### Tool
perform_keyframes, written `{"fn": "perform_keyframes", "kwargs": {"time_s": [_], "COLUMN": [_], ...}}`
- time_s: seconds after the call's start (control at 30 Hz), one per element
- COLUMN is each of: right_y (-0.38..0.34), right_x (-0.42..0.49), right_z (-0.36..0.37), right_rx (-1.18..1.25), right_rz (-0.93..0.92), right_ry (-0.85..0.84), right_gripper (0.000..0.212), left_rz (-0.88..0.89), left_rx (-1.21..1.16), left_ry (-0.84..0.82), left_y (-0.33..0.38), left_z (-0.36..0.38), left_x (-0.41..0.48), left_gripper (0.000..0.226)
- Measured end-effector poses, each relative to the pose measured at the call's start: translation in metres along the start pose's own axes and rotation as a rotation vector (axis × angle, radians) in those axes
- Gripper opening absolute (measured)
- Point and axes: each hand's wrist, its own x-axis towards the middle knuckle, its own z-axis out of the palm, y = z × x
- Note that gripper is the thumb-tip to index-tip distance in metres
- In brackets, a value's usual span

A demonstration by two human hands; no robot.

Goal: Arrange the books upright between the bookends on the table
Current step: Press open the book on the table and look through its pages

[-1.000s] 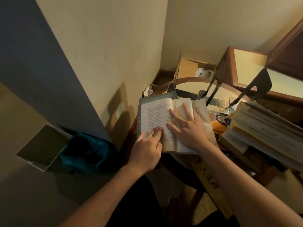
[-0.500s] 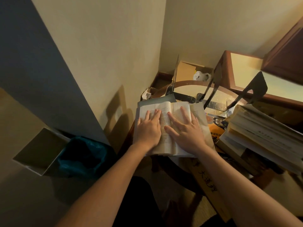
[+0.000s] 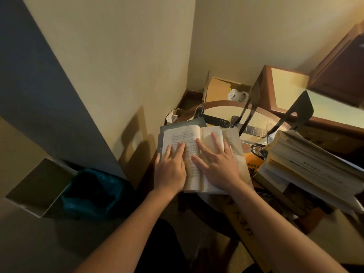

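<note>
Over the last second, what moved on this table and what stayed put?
The left hand moved forward from the near edge of the open book onto its left page, where it now presses flat. Nothing was taken hold of or let go. The right hand stayed flat on the right page. The book stayed open, and the stack of books and the bookends did not shift.

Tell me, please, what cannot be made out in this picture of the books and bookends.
Head view:
- Open book: print too small to read; left hand and right hand lie flat over both pages.
- Orange book: cover mostly hidden under the open book and the stack of books.
- Stack of books: cut off by the right edge; titles blurred.
- Rightmost bookend: base hidden behind the stack.
</note>
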Motion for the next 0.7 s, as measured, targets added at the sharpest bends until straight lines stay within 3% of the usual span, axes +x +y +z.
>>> {"fn": "perform_keyframes", "kwargs": {"time_s": [0.17, 0.33, 0.47, 0.7], "right_y": [-0.001, 0.001, -0.001, 0.0], "right_x": [0.0, 0.001, -0.002, 0.0], "right_z": [-0.002, 0.002, -0.002, 0.001], "right_rx": [-0.01, -0.018, -0.01, -0.022], "right_rz": [0.0, -0.016, -0.005, 0.002], "right_ry": [-0.007, 0.024, -0.011, 0.016], "right_gripper": [0.063, 0.064, 0.064, 0.064], "left_rz": [0.041, 0.075, 0.106, -0.003], "left_rx": [0.056, -0.033, -0.12, -0.158], "left_ry": [-0.05, -0.009, 0.025, 0.012], "left_y": [0.0, -0.009, -0.009, -0.013], "left_z": [-0.011, 0.011, 0.024, 0.012], "left_x": [0.033, -0.016, -0.054, -0.008], "left_gripper": [0.054, 0.065, 0.062, 0.052]}}
